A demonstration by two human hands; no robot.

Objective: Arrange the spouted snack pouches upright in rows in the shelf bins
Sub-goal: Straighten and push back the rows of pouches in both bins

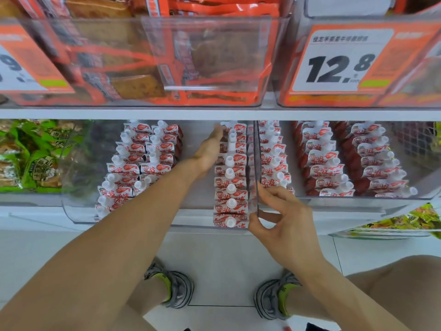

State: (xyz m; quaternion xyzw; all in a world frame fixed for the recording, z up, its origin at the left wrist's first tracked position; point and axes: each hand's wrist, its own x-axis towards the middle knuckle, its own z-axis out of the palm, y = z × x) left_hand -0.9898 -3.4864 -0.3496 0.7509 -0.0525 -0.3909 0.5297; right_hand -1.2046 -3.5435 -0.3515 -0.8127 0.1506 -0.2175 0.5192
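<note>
Counts on the shelves
5 rows of white-and-red spouted snack pouches [230, 177], 2 clear plastic shelf bins [256, 163] holding them, 2 hands [284, 220], 2 orange price cards [341, 60].

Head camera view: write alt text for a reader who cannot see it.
A person's left hand reaches flat into a clear shelf bin beside a row of upright spouted pouches, while the right hand pinches the bin's clear side wall.

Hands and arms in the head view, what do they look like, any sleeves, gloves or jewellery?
Both are bare. The left hand and right hand wear no gloves, and no rings, watch or bracelet show. Both forearms are uncovered to the picture's edge, with no sleeve in view. No marks or tattoos show on them.
</note>
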